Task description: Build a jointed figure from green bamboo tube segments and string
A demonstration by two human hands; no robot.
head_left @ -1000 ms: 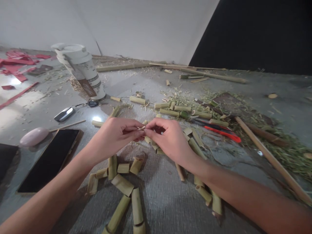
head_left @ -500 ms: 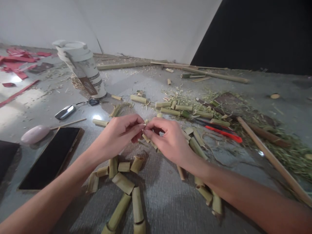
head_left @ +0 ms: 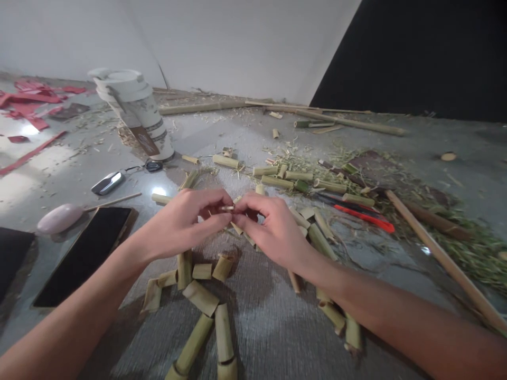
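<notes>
**Two hands meet on a small bamboo sliver**

We hold a bamboo sliver (head_left: 227, 208) in the middle of the scene, just above the grey floor (head_left: 269, 322). Our left hand (head_left: 185, 221) pinches its left end between thumb and fingertips. Our right hand (head_left: 270, 228) grips the right end the same way, so the fingertips of both hands almost touch.

Cut bamboo segments (head_left: 201, 297) lie scattered on the floor just near of the hands, and more (head_left: 277, 182) lie beyond them. A red utility knife (head_left: 363, 217) rests to the right, with a long bamboo pole (head_left: 439, 253) further right. To the left lie a dark phone (head_left: 85, 252), a pink oval object (head_left: 59, 218) and a silver key fob (head_left: 106, 183). A white tumbler (head_left: 137, 113) stands far left.
</notes>
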